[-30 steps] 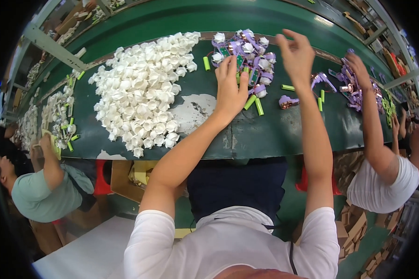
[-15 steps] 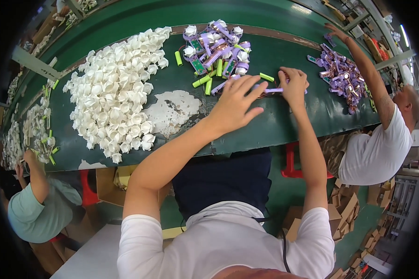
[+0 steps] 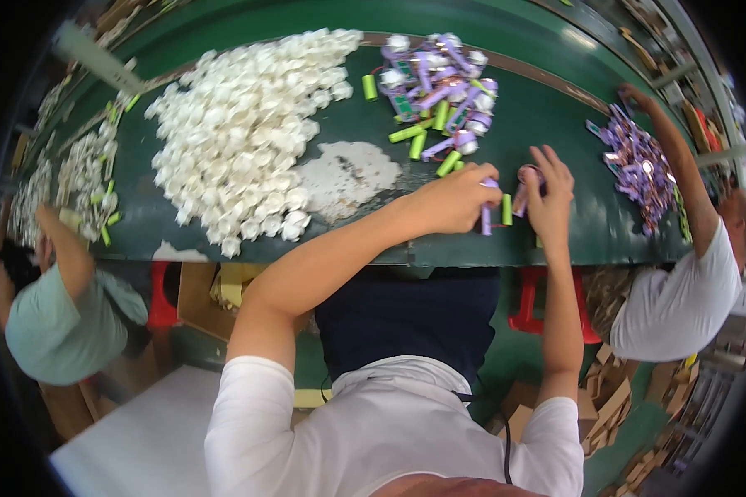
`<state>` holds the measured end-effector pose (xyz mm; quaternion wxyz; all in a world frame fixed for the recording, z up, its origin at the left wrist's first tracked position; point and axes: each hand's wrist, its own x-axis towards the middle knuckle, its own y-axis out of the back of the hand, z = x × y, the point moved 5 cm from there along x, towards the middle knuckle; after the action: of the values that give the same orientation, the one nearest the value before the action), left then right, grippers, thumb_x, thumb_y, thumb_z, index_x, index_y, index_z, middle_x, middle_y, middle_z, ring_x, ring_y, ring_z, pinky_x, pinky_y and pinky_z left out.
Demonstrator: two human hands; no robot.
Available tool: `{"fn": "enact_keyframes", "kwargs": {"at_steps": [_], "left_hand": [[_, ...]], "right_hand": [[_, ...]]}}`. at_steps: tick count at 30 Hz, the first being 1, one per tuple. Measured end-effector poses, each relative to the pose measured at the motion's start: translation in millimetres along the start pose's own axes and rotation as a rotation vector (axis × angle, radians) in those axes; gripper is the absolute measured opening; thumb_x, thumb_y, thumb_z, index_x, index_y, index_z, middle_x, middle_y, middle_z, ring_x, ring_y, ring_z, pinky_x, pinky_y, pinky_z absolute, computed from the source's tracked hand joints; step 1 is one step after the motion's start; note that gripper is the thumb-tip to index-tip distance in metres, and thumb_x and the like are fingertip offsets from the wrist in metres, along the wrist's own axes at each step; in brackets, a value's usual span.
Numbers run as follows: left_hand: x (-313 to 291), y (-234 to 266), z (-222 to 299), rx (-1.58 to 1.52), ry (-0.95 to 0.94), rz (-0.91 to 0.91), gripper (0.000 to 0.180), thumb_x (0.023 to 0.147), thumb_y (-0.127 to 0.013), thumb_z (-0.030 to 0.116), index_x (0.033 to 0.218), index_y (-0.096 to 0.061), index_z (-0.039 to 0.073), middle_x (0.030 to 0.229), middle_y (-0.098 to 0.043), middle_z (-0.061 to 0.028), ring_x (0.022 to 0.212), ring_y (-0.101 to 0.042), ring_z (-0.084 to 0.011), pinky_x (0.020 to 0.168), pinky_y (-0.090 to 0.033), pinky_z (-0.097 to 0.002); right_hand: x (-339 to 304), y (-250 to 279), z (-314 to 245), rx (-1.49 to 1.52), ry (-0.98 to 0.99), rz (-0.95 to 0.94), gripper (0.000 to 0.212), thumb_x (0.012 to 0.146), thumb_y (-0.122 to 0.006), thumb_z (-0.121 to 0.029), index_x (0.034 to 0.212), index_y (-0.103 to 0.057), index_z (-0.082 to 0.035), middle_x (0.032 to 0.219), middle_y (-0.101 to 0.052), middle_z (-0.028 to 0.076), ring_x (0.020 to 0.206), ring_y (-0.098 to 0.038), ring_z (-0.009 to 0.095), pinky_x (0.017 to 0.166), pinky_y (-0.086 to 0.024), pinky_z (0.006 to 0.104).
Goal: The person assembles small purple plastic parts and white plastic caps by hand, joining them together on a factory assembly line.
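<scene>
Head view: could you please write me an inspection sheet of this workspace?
Surface: green table, with a worn pale patch.
Job's things: purple part in the left hand; another purple part at the right hand; mixed pile of purple and green pieces just beyond.
Clutter: big heap of white pieces; second purple pile by a co-worker's arm.
Grips: left closed on its part; right unclear.
Cables: thin dark cord on the shirt.
Surroundings: red stools, cardboard, two co-workers.

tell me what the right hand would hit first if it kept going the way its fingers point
The right hand points up the green table, away from the person. Ahead looks bare; the mixed purple and green pile lies to its left, so it likely misses it. Depth is unclear.
</scene>
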<state>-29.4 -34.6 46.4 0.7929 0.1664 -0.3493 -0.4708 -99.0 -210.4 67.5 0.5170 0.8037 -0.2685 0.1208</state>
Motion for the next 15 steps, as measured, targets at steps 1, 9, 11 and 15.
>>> {"fn": "enact_keyframes", "kwargs": {"at_steps": [1,9,11,15], "left_hand": [[-1.5,-0.5,-0.2,-0.026,-0.059,0.012,0.013,0.083,-0.065,0.009,0.095,-0.068,0.004,0.116,-0.056,-0.0183,0.098,-0.060,-0.0387,0.086,-0.049,-0.0444],[6.3,-10.6,5.4,-0.166,-0.132,0.276,0.037,0.082,-0.066,0.012,0.117,-0.057,0.003,0.115,-0.056,-0.0176,0.109,-0.055,-0.0323,0.095,-0.045,-0.0412],[7.2,-0.8,6.4,-0.552,-0.117,0.342,0.041,0.083,-0.066,0.012,0.119,-0.053,-0.001,0.113,-0.058,-0.0144,0.108,-0.058,-0.0243,0.093,-0.046,-0.0368],[12.1,-39.1,-46.4,-0.787,0.169,0.263,0.053,0.069,-0.082,0.008,0.113,-0.056,-0.003,0.106,-0.062,-0.0117,0.100,-0.062,-0.0189,0.083,-0.054,-0.0329]], "right_hand": [[1.2,5.8,-4.5,-0.035,0.036,0.020,0.036,0.091,-0.064,-0.022,0.125,-0.066,-0.011,0.132,-0.058,0.017,0.127,-0.046,0.037,0.108,-0.034,0.0441],[33.4,5.4,-132.6,0.235,0.242,-0.238,0.032,0.086,-0.068,-0.008,0.117,-0.065,-0.003,0.121,-0.062,0.015,0.101,-0.064,0.031,0.084,-0.050,0.0367],[31.1,-28.8,-185.7,0.360,0.425,-0.586,0.030,0.082,-0.070,-0.007,0.111,-0.066,-0.002,0.110,-0.062,0.016,0.092,-0.065,0.035,0.079,-0.051,0.0389],[11.2,-104.5,-260.6,0.456,0.644,-0.849,0.032,0.081,-0.071,-0.009,0.111,-0.063,-0.003,0.101,-0.061,0.019,0.086,-0.063,0.040,0.075,-0.050,0.0474]]}}
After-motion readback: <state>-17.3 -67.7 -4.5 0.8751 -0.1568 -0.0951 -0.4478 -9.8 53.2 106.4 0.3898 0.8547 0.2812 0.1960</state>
